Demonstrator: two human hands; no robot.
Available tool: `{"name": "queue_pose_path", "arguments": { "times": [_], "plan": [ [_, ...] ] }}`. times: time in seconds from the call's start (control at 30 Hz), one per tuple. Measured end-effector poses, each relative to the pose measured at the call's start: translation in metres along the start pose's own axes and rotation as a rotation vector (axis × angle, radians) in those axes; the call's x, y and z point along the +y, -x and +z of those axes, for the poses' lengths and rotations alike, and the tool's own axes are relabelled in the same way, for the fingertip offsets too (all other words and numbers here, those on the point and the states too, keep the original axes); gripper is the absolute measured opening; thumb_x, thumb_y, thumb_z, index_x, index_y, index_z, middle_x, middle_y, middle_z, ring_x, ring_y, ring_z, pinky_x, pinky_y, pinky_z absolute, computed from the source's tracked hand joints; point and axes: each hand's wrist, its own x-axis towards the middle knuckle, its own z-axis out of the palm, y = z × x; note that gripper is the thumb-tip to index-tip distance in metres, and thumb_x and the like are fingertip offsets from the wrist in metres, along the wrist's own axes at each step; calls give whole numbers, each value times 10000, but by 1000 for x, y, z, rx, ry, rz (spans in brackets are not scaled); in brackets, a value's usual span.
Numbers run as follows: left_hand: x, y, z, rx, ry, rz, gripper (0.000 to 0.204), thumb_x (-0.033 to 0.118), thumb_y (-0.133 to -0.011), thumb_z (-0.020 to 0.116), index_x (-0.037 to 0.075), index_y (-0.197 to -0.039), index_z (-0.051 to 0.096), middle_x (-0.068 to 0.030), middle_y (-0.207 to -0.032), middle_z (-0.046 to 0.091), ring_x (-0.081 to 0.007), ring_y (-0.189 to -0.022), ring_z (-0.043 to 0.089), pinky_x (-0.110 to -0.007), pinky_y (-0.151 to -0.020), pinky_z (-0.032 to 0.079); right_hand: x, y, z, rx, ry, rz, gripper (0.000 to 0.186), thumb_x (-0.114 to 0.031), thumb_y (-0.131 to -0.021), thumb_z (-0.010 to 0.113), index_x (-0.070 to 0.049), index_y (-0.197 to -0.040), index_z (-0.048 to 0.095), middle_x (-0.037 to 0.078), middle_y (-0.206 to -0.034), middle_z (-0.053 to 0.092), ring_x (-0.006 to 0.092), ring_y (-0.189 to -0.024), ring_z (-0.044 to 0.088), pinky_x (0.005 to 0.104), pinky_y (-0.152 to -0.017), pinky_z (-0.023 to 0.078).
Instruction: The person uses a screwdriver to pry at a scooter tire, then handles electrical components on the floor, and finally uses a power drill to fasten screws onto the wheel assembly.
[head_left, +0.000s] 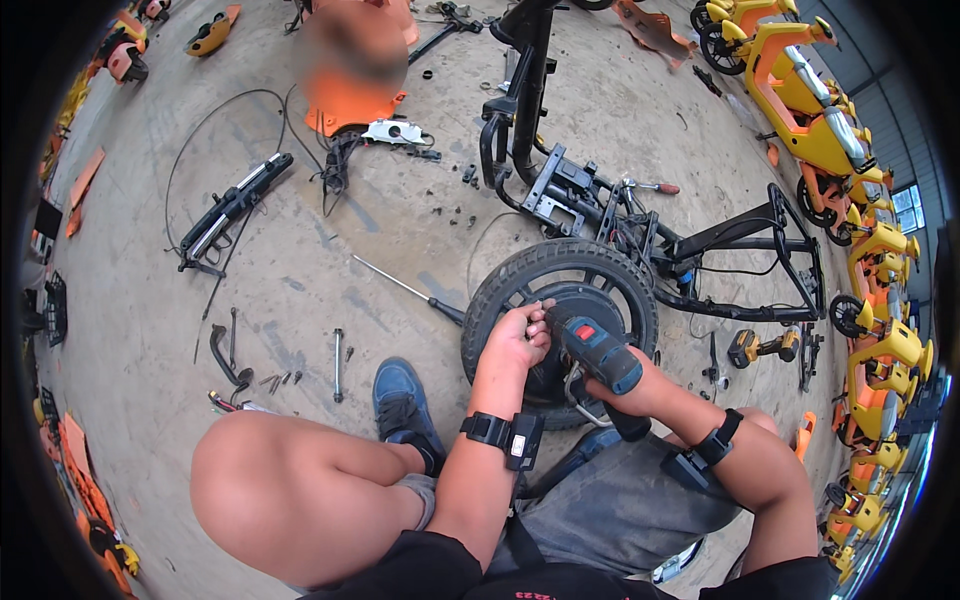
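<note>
My right hand (628,392) is wrapped round the grip of a dark blue cordless drill (603,360) with a red patch on its body. The drill's front end points up and left, over the hub of a black spoked wheel (485,315). Close by that end, my left hand (517,338) is closed, with its fingertips pinched together; whatever is between them is too small to make out. The wheel stands in front of my knees, beside a stripped black scooter frame (565,192). A curved metal piece (577,395) shows below the drill.
A long screwdriver (400,285) lies left of the wheel, with a long bolt (338,365) nearer me. A fork-like part with cable (235,210) lies farther left. Right of the wheel lies a yellow-and-black power tool (763,347). Yellow scooters (815,135) line the right side.
</note>
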Motion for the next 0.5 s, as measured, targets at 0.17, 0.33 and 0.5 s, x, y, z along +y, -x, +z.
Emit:
{"name": "queue_pose_path", "arguments": {
  "times": [0.17,0.33,0.5],
  "plan": [
    [1,-2,0,2,46,-45,202,117,-1010,512,-2,-1103,646,92,-586,428,-38,-414,309,-201,-364,211,-8,-2,0,-23,68,71,346,-226,-756,770,-40,-1014,632,175,-943,689,379,-878,678,407,-806,549],
    [4,-8,-1,-8,45,-69,192,112,-1003,521,-15,-1075,647,95,-584,423,-35,-409,309,-204,-361,202,-16,-3,0,0,89,92,371,-226,-739,776,-38,-1024,630,180,-955,689,389,-905,674,407,-817,548],
    [10,-10,1,33,-57,-36,170,128,-996,510,35,-908,622,79,-602,443,-39,-423,327,-214,-366,219,-17,-9,3,35,156,89,386,-229,-735,775,-28,-1033,631,190,-967,690,401,-920,671,408,-818,545]
  ]
}}
